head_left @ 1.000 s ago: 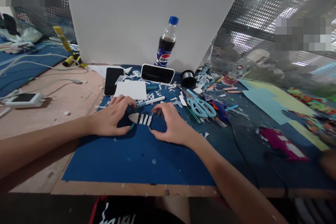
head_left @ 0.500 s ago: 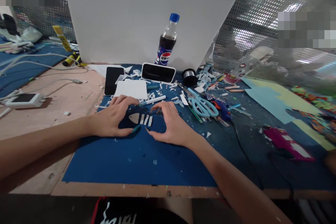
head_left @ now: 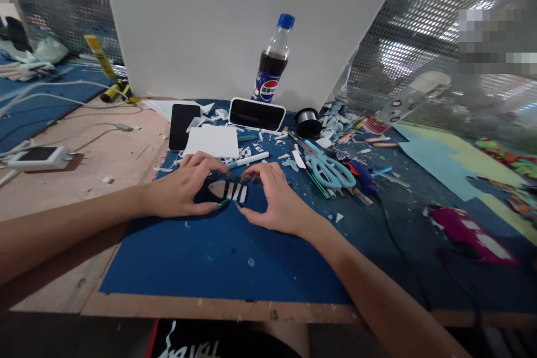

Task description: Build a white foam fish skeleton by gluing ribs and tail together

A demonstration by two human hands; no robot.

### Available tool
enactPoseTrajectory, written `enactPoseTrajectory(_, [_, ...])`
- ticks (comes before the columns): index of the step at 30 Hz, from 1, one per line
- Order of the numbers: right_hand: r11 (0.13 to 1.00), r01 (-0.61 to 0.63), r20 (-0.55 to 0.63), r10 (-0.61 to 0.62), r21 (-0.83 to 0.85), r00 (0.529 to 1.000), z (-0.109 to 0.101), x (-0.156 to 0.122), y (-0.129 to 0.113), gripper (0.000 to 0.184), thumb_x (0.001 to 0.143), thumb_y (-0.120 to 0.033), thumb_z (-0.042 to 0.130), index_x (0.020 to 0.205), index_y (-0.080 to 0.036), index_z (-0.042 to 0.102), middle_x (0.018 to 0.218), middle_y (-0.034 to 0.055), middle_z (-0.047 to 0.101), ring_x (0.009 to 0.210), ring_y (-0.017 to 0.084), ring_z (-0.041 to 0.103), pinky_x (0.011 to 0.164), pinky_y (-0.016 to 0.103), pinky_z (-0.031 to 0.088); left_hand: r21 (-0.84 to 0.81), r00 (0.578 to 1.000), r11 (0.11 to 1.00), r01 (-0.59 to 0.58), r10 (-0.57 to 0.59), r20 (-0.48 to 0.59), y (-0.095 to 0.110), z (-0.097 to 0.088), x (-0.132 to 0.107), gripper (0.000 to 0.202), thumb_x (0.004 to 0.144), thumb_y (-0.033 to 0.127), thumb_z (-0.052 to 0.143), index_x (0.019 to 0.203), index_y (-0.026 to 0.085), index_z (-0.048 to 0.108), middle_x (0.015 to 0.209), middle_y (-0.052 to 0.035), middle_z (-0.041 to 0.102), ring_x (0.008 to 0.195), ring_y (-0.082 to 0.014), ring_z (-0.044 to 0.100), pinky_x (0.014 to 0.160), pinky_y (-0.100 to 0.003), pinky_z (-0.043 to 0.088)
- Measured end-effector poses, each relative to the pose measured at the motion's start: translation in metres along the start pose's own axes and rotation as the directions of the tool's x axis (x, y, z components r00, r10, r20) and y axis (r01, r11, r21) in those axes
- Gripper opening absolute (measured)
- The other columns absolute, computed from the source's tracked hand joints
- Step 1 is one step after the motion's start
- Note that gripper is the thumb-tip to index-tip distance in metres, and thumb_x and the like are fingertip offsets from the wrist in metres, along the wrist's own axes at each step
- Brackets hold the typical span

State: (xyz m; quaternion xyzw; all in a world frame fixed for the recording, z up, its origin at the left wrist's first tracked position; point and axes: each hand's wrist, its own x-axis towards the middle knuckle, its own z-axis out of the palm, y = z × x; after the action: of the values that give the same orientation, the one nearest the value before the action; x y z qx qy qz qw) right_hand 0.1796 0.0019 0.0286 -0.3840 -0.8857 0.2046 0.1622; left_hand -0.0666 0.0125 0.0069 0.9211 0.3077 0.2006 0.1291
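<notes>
A small fish-skeleton shape made of white foam pieces [head_left: 229,189] lies on the dark blue mat [head_left: 218,257]. My left hand [head_left: 184,190] curls round its head end, fingers spread and resting on the mat. My right hand [head_left: 274,198] curves round its tail end, fingertips touching the last white strip. Neither hand lifts anything.
Behind stand a cola bottle [head_left: 272,64], a white board [head_left: 235,22], two phones [head_left: 257,115] [head_left: 183,125], a white card [head_left: 212,141], a pen [head_left: 247,160] and a wire spool [head_left: 307,120]. Blue scissors [head_left: 329,168] and scraps lie right. A charger [head_left: 37,158] sits left.
My hands stay around the fish skeleton; the right fingertips shifted slightly along the strips. The camera moved a little, shifting the scene.
</notes>
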Motion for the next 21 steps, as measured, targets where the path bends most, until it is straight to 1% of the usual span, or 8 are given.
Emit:
enactPoseTrajectory(5, [1.0, -0.005, 0.012, 0.005, 0.0, 1.0, -0.0007, 0.0006, -0.0004, 0.04, 0.078, -0.035, 0.059, 0.112, -0.019, 0.042, 0.109, 0.0112, 0.048, 0.102, 0.026, 0.041, 0.086, 0.041, 0.041, -0.032, 1.0, 0.999, -0.012, 0.012, -0.009, 0.0015, -0.0012, 0.0016, 0.037, 0.085, 0.031, 0.054, 0.116, 0.018, 0.038, 0.116, -0.012, 0.051, 0.11, -0.0271, 0.042, 0.09, -0.046, 0.038])
enactPoseTrajectory(11, [1.0, -0.008, 0.034, 0.007, 0.009, 0.999, -0.0012, 0.001, 0.0003, 0.04, 0.079, -0.035, 0.057, 0.112, -0.019, 0.043, 0.111, 0.0118, 0.047, 0.103, 0.027, 0.041, 0.086, 0.041, 0.04, -0.039, 1.0, 0.999, -0.003, 0.003, 0.006, 0.0015, -0.0013, 0.0013, 0.038, 0.084, 0.031, 0.055, 0.116, 0.017, 0.038, 0.116, -0.0123, 0.051, 0.11, -0.0272, 0.042, 0.089, -0.045, 0.038])
enactPoseTrajectory(18, [1.0, 0.009, 0.035, -0.009, 0.02, 0.999, -0.0019, 0.0002, 0.0001, 0.039, 0.079, -0.035, 0.056, 0.113, -0.021, 0.042, 0.112, 0.0106, 0.048, 0.104, 0.026, 0.042, 0.086, 0.041, 0.041, -0.039, 1.0, 0.999, 0.005, -0.005, 0.0, 0.0009, -0.0002, 0.0009, 0.039, 0.085, 0.033, 0.055, 0.117, 0.019, 0.038, 0.117, -0.0118, 0.051, 0.111, -0.0269, 0.041, 0.091, -0.046, 0.038])
enactPoseTrajectory(21, [1.0, 0.013, 0.037, -0.013, 0.007, 0.999, -0.002, 0.0, 0.0002, 0.038, 0.079, -0.035, 0.056, 0.112, -0.022, 0.041, 0.112, 0.0104, 0.048, 0.105, 0.027, 0.043, 0.086, 0.041, 0.041, -0.04, 1.0, 0.999, 0.007, -0.007, 0.014, 0.0012, -0.0009, 0.0013, 0.039, 0.085, 0.033, 0.054, 0.117, 0.019, 0.038, 0.117, -0.0126, 0.051, 0.111, -0.0275, 0.042, 0.09, -0.046, 0.039])
